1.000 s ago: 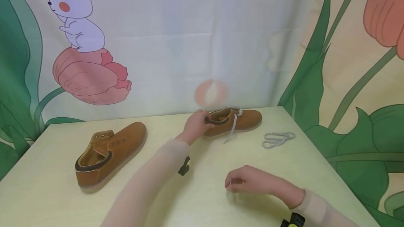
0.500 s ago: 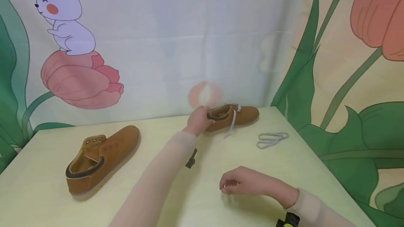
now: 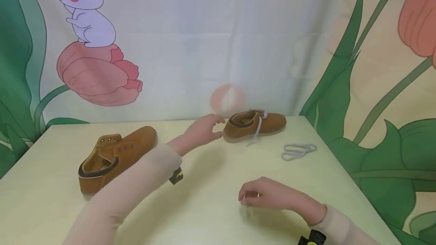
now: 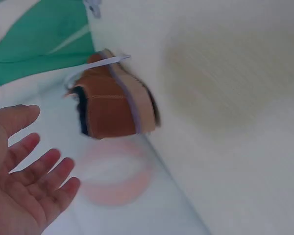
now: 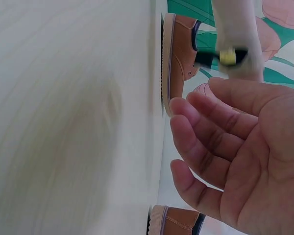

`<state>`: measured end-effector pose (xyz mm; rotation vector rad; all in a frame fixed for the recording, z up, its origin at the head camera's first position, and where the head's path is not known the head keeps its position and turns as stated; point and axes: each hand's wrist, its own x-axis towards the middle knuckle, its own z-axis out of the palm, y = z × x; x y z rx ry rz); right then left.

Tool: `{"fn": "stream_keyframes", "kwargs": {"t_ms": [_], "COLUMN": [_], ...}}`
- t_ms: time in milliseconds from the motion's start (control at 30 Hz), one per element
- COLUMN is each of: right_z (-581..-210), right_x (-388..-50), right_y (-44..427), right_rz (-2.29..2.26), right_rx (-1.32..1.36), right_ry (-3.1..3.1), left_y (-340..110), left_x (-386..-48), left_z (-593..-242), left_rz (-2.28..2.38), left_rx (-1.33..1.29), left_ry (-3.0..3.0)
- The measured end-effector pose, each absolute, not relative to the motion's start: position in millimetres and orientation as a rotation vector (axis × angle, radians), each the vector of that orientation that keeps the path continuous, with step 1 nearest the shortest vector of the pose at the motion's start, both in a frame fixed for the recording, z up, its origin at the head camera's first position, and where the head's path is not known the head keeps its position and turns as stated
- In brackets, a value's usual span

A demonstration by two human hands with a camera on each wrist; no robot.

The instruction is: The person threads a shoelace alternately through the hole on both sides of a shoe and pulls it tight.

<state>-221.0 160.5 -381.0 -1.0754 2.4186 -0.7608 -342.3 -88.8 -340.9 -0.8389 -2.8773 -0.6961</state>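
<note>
At the back of the table a brown shoe with a grey lace [image 3: 260, 126] stands upright, toe to the right, one lace end hanging down its side. Just left of its heel is my left hand [image 3: 201, 129], fingers apart and holding nothing; the left wrist view shows a gap between the hand [image 4: 29, 171] and the shoe [image 4: 110, 107]. My right hand [image 3: 269, 194] hovers over the front of the table, fingers loosely bent with nothing in them. On the left sits a second brown shoe [image 3: 102, 162], its eyelets unlaced, partly hidden behind my left sleeve.
A folded grey shoelace [image 3: 298, 151] lies on the table [image 3: 204, 214] right of the laced shoe. Behind the table hangs a printed cloth [image 3: 177, 56] with a rabbit and flowers, and it continues along the right side.
My left hand has let go of the laced shoe's heel and drawn back to the left, its fingers spreading. The right hand has barely moved. The head view has shifted slightly.
</note>
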Motion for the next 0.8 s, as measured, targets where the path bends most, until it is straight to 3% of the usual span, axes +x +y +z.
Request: {"fn": "stream_keyframes", "kwargs": {"t_ms": [300, 800], "right_z": [-384, -388], "right_x": [-220, -220], "right_y": [161, 160], "right_rz": [-0.76, -0.818], "right_rx": [-1.045, -1.016], "right_ry": [2.42, 2.385], "left_y": [-189, -311], "left_x": [-270, -238], "left_z": [-327, -353], "left_rz": [-0.556, -0.579], "left_rx": [-0.649, -0.116], "left_ry": [-2.942, -3.004]}}
